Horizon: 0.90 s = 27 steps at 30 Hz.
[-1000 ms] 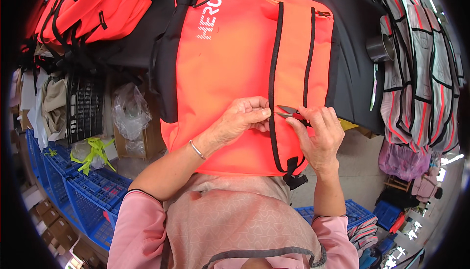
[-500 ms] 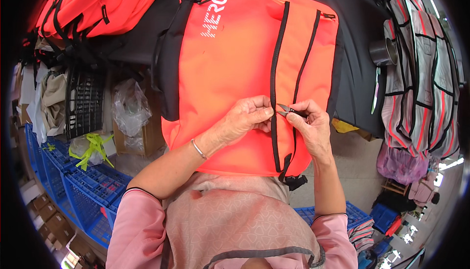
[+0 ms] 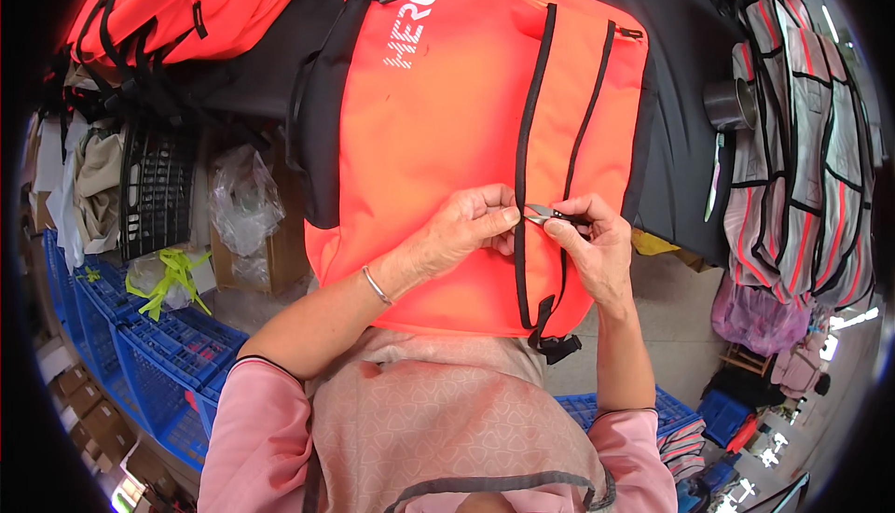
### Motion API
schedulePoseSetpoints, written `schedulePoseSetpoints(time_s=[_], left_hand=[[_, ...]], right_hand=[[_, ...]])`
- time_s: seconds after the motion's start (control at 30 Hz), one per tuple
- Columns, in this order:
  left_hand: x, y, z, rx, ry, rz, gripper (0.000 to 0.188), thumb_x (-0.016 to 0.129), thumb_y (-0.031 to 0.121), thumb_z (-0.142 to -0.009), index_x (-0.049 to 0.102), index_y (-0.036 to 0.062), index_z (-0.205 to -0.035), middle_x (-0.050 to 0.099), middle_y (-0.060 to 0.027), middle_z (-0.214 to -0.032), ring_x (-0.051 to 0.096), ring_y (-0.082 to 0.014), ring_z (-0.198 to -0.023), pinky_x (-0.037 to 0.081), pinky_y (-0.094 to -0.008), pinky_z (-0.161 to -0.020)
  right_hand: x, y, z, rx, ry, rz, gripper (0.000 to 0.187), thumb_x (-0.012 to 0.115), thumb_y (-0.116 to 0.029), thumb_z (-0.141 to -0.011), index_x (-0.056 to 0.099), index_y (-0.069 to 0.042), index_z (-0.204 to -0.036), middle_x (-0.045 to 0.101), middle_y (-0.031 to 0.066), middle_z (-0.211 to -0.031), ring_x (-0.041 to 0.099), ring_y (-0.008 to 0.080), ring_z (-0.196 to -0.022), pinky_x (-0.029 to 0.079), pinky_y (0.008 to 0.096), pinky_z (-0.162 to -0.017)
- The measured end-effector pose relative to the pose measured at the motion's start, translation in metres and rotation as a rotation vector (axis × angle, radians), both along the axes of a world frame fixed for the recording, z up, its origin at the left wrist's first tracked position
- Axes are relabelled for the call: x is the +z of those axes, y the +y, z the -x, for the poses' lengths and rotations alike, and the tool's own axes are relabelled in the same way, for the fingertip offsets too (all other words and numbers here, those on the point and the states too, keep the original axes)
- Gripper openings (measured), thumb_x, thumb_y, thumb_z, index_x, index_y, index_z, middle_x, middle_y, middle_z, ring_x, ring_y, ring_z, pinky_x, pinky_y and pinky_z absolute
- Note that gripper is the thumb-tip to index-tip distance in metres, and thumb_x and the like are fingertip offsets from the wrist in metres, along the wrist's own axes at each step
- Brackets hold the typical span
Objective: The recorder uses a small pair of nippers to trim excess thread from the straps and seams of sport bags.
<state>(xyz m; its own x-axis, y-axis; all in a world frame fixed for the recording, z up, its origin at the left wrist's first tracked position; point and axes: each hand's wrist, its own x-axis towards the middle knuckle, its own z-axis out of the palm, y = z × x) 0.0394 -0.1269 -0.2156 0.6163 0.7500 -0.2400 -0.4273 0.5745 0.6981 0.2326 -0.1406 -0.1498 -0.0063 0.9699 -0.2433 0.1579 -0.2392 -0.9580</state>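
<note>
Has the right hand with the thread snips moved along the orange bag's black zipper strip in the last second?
Yes. The right hand and snips shifted left toward the black zipper strip, closing on the left hand, on the orange bag.

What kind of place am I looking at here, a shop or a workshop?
Most likely a bag-sewing workshop, at a finishing table. The right hand works small thread snips at an orange backpack, more orange bags are piled at the table's left, and blue crates stand on the floor.
</note>
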Motion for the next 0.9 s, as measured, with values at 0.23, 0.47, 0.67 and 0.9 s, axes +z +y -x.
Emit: schedulePoseSetpoints(time_s=[0.23,0.47,0.67,0.9], left_hand=[[0.001,0.0,0.002,-0.009,-0.008,0.029,0.024,0.061,0.033,-0.097,0.059,0.009,-0.099,0.064,0.0018,-0.082,0.06,-0.0062,-0.07,0.048,-0.0211,-0.066],[-0.001,0.002,0.003,-0.049,-0.056,0.029,0.024,0.061,0.032,-0.096,0.059,0.0083,-0.101,0.064,0.0011,-0.086,0.06,-0.0077,-0.074,0.049,-0.0228,-0.07],[-0.005,0.003,0.005,-0.058,-0.08,0.038,0.022,0.06,0.032,-0.097,0.059,0.0092,-0.097,0.065,0.0008,-0.084,0.061,-0.0068,-0.072,0.049,-0.0217,-0.068],[-0.003,0.005,0.005,-0.066,-0.107,0.064,0.021,0.06,0.029,-0.097,0.06,0.0079,-0.099,0.064,0.0002,-0.085,0.061,-0.0076,-0.074,0.051,-0.0229,-0.071]], right_hand=[[0.024,0.007,0.001,0.236,-0.834,-0.656,0.021,0.081,-0.01,-0.074,0.066,-0.003,-0.087,0.063,0.0062,-0.072,0.058,0.0197,-0.063,0.047,0.0296,-0.058],[0.023,0.004,-0.007,0.184,-0.678,-0.573,0.025,0.083,-0.016,-0.072,0.068,-0.004,-0.087,0.062,0.0046,-0.071,0.057,0.0197,-0.062,0.045,0.0316,-0.054],[0.024,0.005,-0.001,0.226,-0.761,-0.66,0.024,0.083,-0.018,-0.072,0.067,-0.006,-0.086,0.061,0.0029,-0.07,0.056,0.0187,-0.062,0.044,0.0303,-0.054],[0.032,0.005,-0.002,0.307,-0.861,-0.682,0.025,0.083,-0.019,-0.071,0.066,-0.007,-0.083,0.06,0.0028,-0.07,0.056,0.0195,-0.062,0.044,0.0314,-0.053]])
